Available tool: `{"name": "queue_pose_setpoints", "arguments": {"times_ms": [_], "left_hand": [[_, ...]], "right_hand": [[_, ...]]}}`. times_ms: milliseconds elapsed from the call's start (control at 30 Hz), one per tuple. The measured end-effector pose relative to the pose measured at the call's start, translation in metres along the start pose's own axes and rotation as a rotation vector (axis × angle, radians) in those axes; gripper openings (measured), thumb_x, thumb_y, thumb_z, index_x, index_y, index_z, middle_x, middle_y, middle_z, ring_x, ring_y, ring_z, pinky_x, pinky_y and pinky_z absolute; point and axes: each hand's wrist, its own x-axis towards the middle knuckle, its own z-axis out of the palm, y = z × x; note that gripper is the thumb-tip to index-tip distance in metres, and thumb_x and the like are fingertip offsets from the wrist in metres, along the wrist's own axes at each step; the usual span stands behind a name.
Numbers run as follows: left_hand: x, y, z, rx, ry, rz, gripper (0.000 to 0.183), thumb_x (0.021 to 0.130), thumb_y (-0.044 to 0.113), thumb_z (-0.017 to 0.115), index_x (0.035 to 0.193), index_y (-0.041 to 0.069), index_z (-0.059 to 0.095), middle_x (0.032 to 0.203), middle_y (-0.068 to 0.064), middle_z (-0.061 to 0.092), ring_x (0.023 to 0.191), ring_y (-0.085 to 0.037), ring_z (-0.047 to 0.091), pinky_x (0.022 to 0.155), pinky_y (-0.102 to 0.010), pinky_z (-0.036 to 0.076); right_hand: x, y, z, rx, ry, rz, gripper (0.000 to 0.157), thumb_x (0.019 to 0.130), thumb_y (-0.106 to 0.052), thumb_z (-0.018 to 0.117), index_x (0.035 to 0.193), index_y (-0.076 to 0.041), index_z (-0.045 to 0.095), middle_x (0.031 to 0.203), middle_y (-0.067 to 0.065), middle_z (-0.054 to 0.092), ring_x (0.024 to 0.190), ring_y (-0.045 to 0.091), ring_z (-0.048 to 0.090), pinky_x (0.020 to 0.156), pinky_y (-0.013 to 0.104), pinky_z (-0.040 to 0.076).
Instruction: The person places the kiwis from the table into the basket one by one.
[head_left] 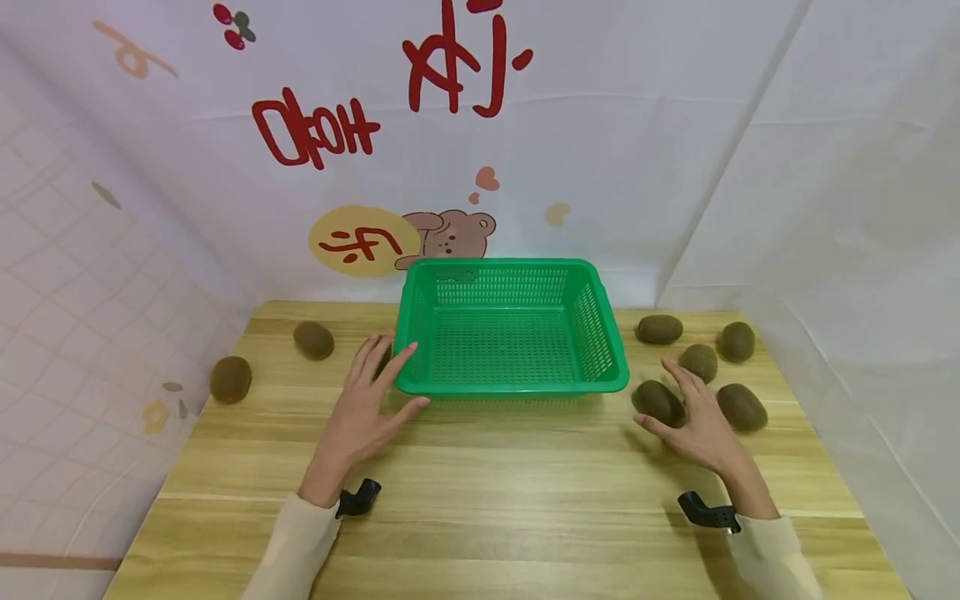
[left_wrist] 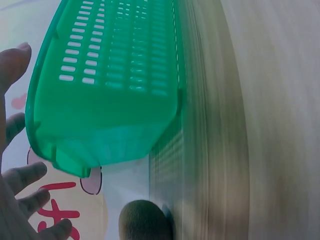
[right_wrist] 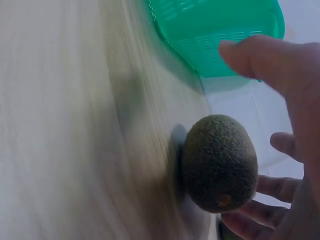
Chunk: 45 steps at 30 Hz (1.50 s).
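Now my right hand hovers with fingers spread over a kiwi, light, fuzzy, bruisable, best cupped round its middle; left hand splayed beside the basket.

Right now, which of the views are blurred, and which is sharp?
Head view: sharp, with the basket crisp. Left wrist view: table streaked with blur. Right wrist view: table smeared too, but the kiwi by the right hand stays fairly clear.
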Motion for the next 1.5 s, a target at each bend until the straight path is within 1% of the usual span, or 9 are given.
{"name": "queue_pose_setpoints", "arguments": {"times_ms": [100,233,467,567,733,867,967,1233,1500], "left_hand": [[0.001,0.003,0.004,0.002,0.034,0.045,0.082,0.088,0.043,0.08,0.158,0.03,0.041,0.167,-0.012,0.032,0.158,-0.034,0.019,0.12,-0.069,0.031],[0.001,0.008,0.009,-0.005,0.07,0.079,0.075,0.089,0.041,0.08,0.155,0.029,0.047,0.162,-0.012,0.041,0.155,-0.036,0.027,0.119,-0.069,0.034],[0.005,0.011,0.016,-0.035,0.149,0.134,0.066,0.088,0.034,0.082,0.147,0.021,0.057,0.141,-0.006,0.062,0.143,-0.034,0.045,0.119,-0.053,0.041],[0.005,0.012,0.016,-0.054,0.175,0.149,0.056,0.087,0.03,0.083,0.138,0.017,0.065,0.129,-0.005,0.068,0.137,-0.032,0.051,0.114,-0.049,0.047],[0.005,0.016,0.018,-0.094,0.227,0.218,0.033,0.084,0.022,0.086,0.114,0.013,0.078,0.109,-0.004,0.071,0.123,-0.029,0.057,0.104,-0.047,0.055],[0.007,0.017,0.021,-0.132,0.241,0.237,0.022,0.084,0.019,0.086,0.105,0.014,0.08,0.1,-0.002,0.072,0.114,-0.028,0.061,0.111,-0.046,0.051],[0.007,0.016,0.022,-0.157,0.251,0.242,0.022,0.083,0.017,0.086,0.104,0.013,0.08,0.098,-0.003,0.071,0.108,-0.028,0.062,0.116,-0.05,0.046],[0.007,0.015,0.023,-0.21,0.249,0.246,0.021,0.082,0.013,0.086,0.102,0.013,0.08,0.094,-0.001,0.069,0.102,-0.023,0.061,0.118,-0.057,0.042],[0.007,0.017,0.025,-0.222,0.252,0.241,0.022,0.082,0.01,0.086,0.102,0.014,0.08,0.094,-0.001,0.07,0.101,-0.023,0.063,0.119,-0.057,0.04]], "right_hand": [[-0.001,0.0,0.002,-0.008,0.006,0.004,0.1,0.087,-0.042,0.082,0.163,-0.012,0.026,0.157,0.032,0.033,0.138,0.056,0.038,0.098,0.077,0.039],[-0.002,0.0,0.004,-0.012,0.03,-0.004,0.092,0.088,-0.036,0.082,0.159,-0.005,0.034,0.148,0.032,0.043,0.124,0.05,0.05,0.092,0.07,0.047],[-0.001,0.002,0.007,-0.043,0.054,-0.026,0.073,0.087,-0.029,0.083,0.145,0.001,0.051,0.135,0.027,0.056,0.111,0.044,0.057,0.087,0.061,0.051],[0.0,0.005,0.009,-0.062,0.062,-0.044,0.068,0.086,-0.025,0.084,0.142,0.001,0.053,0.13,0.025,0.059,0.108,0.042,0.059,0.085,0.057,0.052],[0.0,0.007,0.011,-0.062,0.083,-0.063,0.066,0.085,-0.018,0.085,0.141,0.001,0.054,0.126,0.025,0.061,0.107,0.043,0.062,0.084,0.056,0.054],[-0.001,0.008,0.009,-0.065,0.1,-0.068,0.066,0.083,-0.016,0.086,0.14,0.001,0.055,0.125,0.023,0.062,0.108,0.042,0.063,0.083,0.05,0.056],[-0.002,0.009,0.009,-0.068,0.106,-0.06,0.066,0.083,-0.017,0.087,0.139,0.0,0.056,0.125,0.022,0.063,0.108,0.04,0.064,0.081,0.044,0.057],[-0.004,0.007,0.009,-0.047,0.105,-0.041,0.064,0.084,-0.021,0.086,0.139,-0.002,0.058,0.125,0.021,0.064,0.107,0.039,0.066,0.082,0.042,0.058],[-0.006,0.008,0.003,-0.023,0.113,-0.019,0.063,0.086,-0.025,0.085,0.14,-0.004,0.058,0.127,0.019,0.065,0.11,0.037,0.065,0.082,0.026,0.056]]}}
